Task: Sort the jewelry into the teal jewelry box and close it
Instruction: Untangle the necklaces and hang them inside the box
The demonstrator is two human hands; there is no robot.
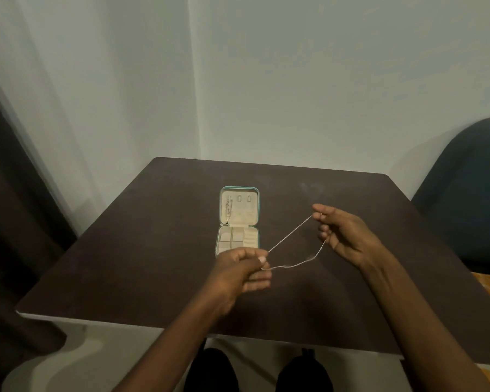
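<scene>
dark table (pixel 153 250), blue chair (pixel 470 193), curtain (pixel 12 193)

Plain room: dark table (pixel 153 250), bare wall (pixel 323 80), curtain (pixel 12 193).

Dark brown table (pixel 153 250) against pale walls (pixel 323 80), blue chair (pixel 470 199) at right, dim light.

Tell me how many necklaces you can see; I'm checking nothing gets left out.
2: a thin chain stretched between the left hand and right hand, and one hanging in the jewelry box lid. Smaller pieces may be hidden.
</scene>
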